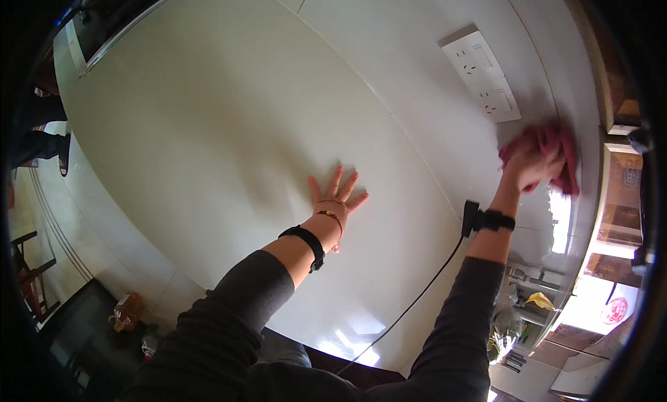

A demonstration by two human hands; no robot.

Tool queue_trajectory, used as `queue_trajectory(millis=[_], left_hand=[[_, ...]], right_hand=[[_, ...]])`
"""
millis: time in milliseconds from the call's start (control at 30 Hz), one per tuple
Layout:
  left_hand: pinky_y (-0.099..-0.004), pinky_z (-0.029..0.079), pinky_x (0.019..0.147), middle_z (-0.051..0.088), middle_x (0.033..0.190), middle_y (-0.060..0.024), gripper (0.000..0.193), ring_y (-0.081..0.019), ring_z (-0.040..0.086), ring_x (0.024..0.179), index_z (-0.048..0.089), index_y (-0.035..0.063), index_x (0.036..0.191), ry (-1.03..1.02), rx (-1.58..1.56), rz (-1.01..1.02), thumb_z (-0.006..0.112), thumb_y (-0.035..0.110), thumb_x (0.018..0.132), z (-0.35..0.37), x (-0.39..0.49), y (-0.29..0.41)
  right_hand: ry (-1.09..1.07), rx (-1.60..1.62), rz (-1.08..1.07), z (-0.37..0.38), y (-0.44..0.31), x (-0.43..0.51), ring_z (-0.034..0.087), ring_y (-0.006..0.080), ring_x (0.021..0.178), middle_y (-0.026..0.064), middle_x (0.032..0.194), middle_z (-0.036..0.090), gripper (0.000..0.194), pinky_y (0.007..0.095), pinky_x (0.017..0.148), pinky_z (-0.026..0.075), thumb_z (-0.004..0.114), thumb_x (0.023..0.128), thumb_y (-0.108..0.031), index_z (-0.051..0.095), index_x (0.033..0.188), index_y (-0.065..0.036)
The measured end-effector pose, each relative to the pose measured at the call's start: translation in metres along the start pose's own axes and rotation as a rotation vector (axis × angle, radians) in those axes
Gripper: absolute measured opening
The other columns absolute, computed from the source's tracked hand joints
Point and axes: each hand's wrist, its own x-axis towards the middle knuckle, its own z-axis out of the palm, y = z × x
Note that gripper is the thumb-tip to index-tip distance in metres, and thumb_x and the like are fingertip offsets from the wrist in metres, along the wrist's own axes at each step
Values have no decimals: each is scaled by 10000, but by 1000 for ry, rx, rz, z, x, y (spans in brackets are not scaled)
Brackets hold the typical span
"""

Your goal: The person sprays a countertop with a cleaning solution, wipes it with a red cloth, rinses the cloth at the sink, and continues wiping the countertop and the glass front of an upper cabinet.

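Observation:
With its fingers spread, my left hand (336, 201) rests on a smooth, pale countertop (208, 115) and holds nothing. My right hand (534, 165) grips a dark red cloth (560, 141) against the glossy white wall tiles (443, 141). The cloth and that hand are slightly blurred. A white double wall socket (482, 74) is mounted just above and left of the cloth in the view. Black straps circle both wrists, and a thin black cable (417, 311) runs from the right one across the countertop.
At the lower left are a bottle of orange-brown liquid (126, 312) and a dark surface. Another person's legs (41, 144) show at the far left. Bagged items (505, 324) and pipes stand at the right, below glossy brown cabinets (620, 209). A metal-edged frame (133, 29) is at the upper left.

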Motion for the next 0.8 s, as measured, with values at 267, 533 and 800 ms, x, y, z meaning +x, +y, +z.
queue_trajectory(millis=[267,533,800], left_hand=[[-811,87,1024,-189,1623,-24,1381,-398,-214,1460,37,410,1551,51,15,-7,934,491,505,4,-1,0],[-801,88,1031,-207,1619,-26,1391,-397,-225,1457,17,409,1551,31,6,-26,934,490,507,3,1,2],[-802,102,1029,-213,1617,-31,1398,-409,-220,1456,7,405,1551,24,26,-36,931,492,506,2,2,4]], right_hand=[[-377,46,-535,54,-159,93,492,313,1265,-30,1411,515,504,619,1094,296,576,888,-199,495,1377,-287],[-520,-425,-87,11,36,16,595,370,1087,160,1200,661,552,525,985,392,587,845,-462,595,1305,-156],[-281,-556,699,-86,233,-121,583,432,1085,308,1215,569,581,514,940,466,588,878,-364,523,1172,132]])
